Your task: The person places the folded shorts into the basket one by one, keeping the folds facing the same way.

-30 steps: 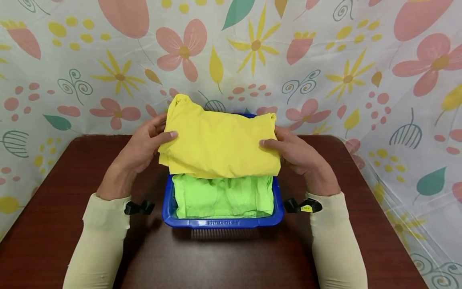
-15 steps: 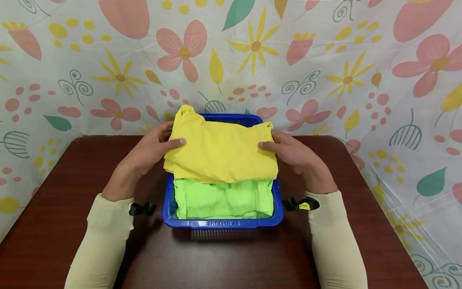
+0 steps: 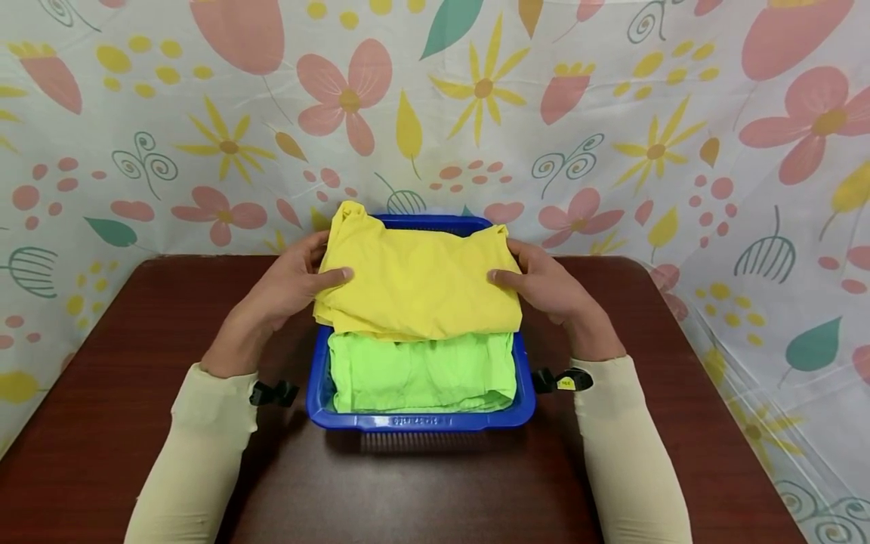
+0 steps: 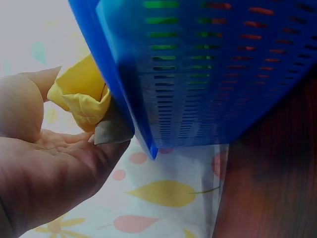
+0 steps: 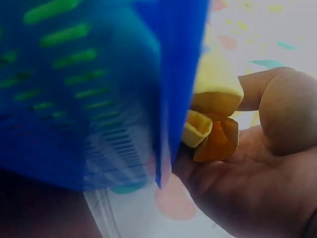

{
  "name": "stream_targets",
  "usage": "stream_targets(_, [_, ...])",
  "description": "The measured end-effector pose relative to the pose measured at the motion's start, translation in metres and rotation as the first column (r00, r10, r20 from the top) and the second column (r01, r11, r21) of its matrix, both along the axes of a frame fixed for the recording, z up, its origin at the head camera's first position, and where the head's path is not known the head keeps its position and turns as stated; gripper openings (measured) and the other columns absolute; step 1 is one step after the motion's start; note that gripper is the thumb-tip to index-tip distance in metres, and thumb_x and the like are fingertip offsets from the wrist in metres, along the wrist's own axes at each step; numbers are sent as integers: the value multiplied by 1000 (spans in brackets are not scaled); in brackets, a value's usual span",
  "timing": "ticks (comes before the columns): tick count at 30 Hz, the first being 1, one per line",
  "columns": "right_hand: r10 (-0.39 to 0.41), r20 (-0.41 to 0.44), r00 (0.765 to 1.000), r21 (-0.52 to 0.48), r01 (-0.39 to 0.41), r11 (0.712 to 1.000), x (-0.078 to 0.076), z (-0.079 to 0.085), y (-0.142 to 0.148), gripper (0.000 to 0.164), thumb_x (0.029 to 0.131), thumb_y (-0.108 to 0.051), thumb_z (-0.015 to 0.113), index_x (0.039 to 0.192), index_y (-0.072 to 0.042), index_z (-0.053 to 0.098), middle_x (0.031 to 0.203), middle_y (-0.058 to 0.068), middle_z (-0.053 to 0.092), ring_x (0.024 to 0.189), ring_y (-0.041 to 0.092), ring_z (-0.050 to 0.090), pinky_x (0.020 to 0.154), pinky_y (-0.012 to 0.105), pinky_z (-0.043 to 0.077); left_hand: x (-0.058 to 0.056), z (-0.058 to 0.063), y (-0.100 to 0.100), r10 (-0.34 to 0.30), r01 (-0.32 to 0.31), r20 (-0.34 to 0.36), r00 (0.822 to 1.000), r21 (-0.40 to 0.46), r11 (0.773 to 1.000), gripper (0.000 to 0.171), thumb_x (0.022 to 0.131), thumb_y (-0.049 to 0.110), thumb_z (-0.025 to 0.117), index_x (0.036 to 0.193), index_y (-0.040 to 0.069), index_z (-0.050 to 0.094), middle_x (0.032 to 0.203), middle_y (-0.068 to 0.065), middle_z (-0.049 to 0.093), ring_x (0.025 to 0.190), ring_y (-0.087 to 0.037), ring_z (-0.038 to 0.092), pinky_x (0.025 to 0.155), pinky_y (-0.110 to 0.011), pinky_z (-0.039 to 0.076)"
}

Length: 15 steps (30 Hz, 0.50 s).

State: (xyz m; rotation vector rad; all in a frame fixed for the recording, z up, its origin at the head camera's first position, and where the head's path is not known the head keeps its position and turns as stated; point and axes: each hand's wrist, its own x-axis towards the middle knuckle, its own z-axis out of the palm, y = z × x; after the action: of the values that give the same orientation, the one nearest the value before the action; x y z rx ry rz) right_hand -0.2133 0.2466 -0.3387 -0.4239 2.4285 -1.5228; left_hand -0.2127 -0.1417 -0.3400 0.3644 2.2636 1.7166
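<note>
A folded yellow garment lies across the back part of a blue plastic basket, at rim height. My left hand grips its left end, thumb on top and fingers underneath. At the other end my right hand holds it the same way. In the left wrist view a yellow fold sits between thumb and fingers, right beside the basket's rim. Rolled yellow edges show in the right hand's grasp. A folded light green garment lies inside the basket's front part, partly covered by the yellow one.
The basket stands on a dark reddish-brown table. Behind it hangs a white curtain printed with flowers and leaves. Slotted basket walls let green and reddish colour show through. Black straps sit at both wrists.
Both hands have lowered the yellow garment onto the basket and shifted it slightly right at its left end. The basket's back rim now shows more. Basket and green garment stay in place.
</note>
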Motion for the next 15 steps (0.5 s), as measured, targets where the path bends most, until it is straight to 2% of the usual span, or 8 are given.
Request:
stream_targets(9, [31,-99,995,-9,-32,999,-2,-11,1,47,107,-13,64,150,-4,48,112,20,66,86,31,74,79,33,63,0,-3,3,-18,12,-79,997,-79,997,73,107,16,65,168,9,26,148,-17,55,121,-34,67,92,-37,62])
stream_targets(12, [29,-145,989,58,-21,998,-2,-11,-1,48,106,-16,66,150,-7,49,111,16,66,87,29,72,82,32,62,1,-3,4,-23,11,-106,994,-108,994,71,108,16,65,168,10,28,143,-17,59,116,-33,70,91,-37,63])
stream_targets(15, [34,-188,982,147,-6,989,-2,-12,-4,49,105,-19,67,150,-9,50,109,13,66,85,26,70,86,34,59,2,-4,4,-22,1,-140,990,-152,988,69,108,16,64,168,12,29,146,-16,58,117,-32,69,96,-42,61])
